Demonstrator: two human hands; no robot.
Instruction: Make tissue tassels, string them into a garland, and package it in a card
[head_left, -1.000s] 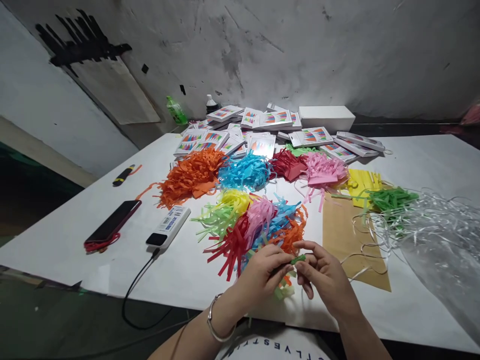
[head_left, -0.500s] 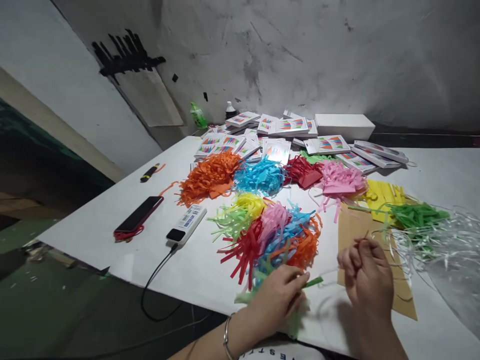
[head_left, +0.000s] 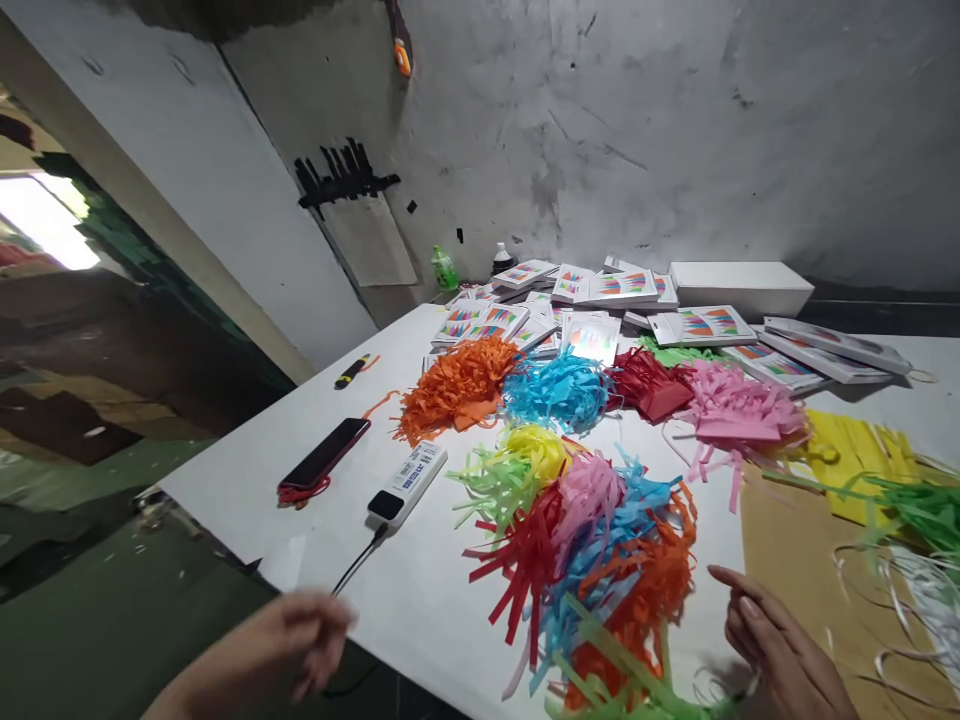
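A bundle of paper tassels in yellow, pale green, red, pink, blue and orange [head_left: 592, 540] lies at the near middle of the white table. My left hand [head_left: 289, 635], blurred, hovers by the table's front edge, left of the bundle; its fingers are smeared by motion. Right of the bundle is my right hand [head_left: 776, 635], index finger stretched out, the other fingers curled. A thin white string [head_left: 720, 690] runs near its lower side, and whether the hand holds it I cannot tell. Brown cardboard [head_left: 787, 530] lies beside that hand.
Behind are orange [head_left: 457, 385], blue [head_left: 559, 388], red [head_left: 652, 385] and pink [head_left: 742, 405] tassel piles. Printed boxes [head_left: 615, 287] and a white box [head_left: 739, 288] stand by the wall. A phone [head_left: 326, 455] and a white device [head_left: 407, 485] lie left; yellow tassels [head_left: 855, 455] lie right.
My left hand has left the bundle and moved far left. My right hand has shifted right and lower in the picture, with its index finger now extended. The view has turned left.
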